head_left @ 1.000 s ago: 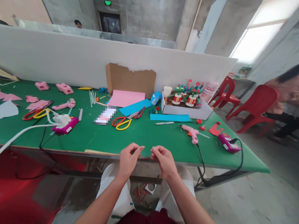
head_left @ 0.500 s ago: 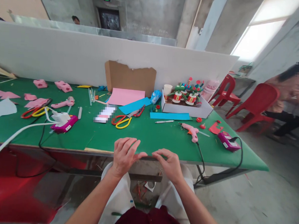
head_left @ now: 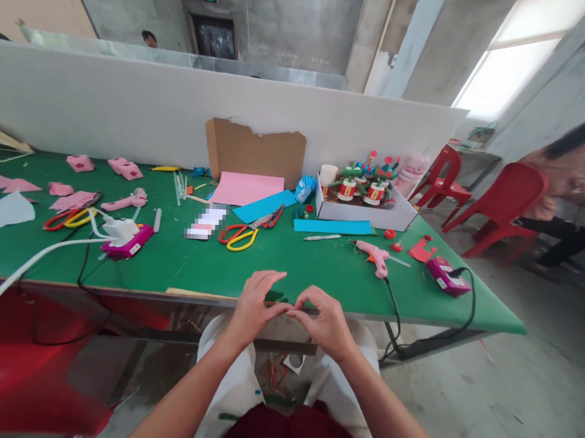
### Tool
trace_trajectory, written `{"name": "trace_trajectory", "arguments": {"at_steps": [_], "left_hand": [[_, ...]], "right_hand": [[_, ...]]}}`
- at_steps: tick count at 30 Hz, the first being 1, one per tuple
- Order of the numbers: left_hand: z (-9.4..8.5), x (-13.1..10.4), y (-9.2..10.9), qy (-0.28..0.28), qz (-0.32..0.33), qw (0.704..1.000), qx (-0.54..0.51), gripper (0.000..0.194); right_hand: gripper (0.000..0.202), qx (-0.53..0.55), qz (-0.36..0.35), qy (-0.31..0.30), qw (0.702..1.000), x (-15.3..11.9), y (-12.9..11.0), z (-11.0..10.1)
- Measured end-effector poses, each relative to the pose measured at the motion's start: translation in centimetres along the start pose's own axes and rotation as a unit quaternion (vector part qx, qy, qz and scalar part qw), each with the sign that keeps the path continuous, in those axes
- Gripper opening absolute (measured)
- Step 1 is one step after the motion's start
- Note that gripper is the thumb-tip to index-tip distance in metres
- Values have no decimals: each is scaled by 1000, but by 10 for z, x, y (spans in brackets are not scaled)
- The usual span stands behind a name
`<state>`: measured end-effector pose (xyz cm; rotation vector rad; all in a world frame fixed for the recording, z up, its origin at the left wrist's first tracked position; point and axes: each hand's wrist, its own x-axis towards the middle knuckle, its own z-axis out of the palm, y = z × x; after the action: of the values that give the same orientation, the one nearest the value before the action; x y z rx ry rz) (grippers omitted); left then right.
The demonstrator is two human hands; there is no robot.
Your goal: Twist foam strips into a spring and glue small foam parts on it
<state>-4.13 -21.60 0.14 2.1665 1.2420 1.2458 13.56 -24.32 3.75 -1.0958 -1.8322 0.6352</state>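
Note:
My left hand [head_left: 256,305] is over the table's front edge, its fingers stretched out and its thumb pointing right. Nothing shows between those fingers. My right hand [head_left: 324,317] has thumb and index finger closed in a pinch at the tip of the left thumb. Whatever lies in that pinch, if anything, is too small to make out. Beyond both hands, red-and-yellow-handled scissors [head_left: 242,237] lie on the green table [head_left: 270,270]. A pink glue gun [head_left: 376,257] rests to the right, near a white pen [head_left: 321,237] and a blue strip [head_left: 332,227].
A white box [head_left: 366,215] holds cups and small green figures. Pink sheet [head_left: 247,189] and cardboard [head_left: 256,155] stand at the back. Magenta power blocks [head_left: 127,243] with cords sit left and right. A person sits beyond a red chair [head_left: 507,197] at right.
My left hand has turned and shifted right, its fingers now pointing rightward. The right hand has moved slightly left, and its pinch meets the left thumb tip. Things on the table stay put.

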Motion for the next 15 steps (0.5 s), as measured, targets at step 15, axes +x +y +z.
{"name": "trace_trajectory", "arguments": {"at_steps": [15], "left_hand": [[-25,21,14,-186,-229,881,-369,39]], "right_hand": [[33,432,223,-44,873,12,-9,2]]}}
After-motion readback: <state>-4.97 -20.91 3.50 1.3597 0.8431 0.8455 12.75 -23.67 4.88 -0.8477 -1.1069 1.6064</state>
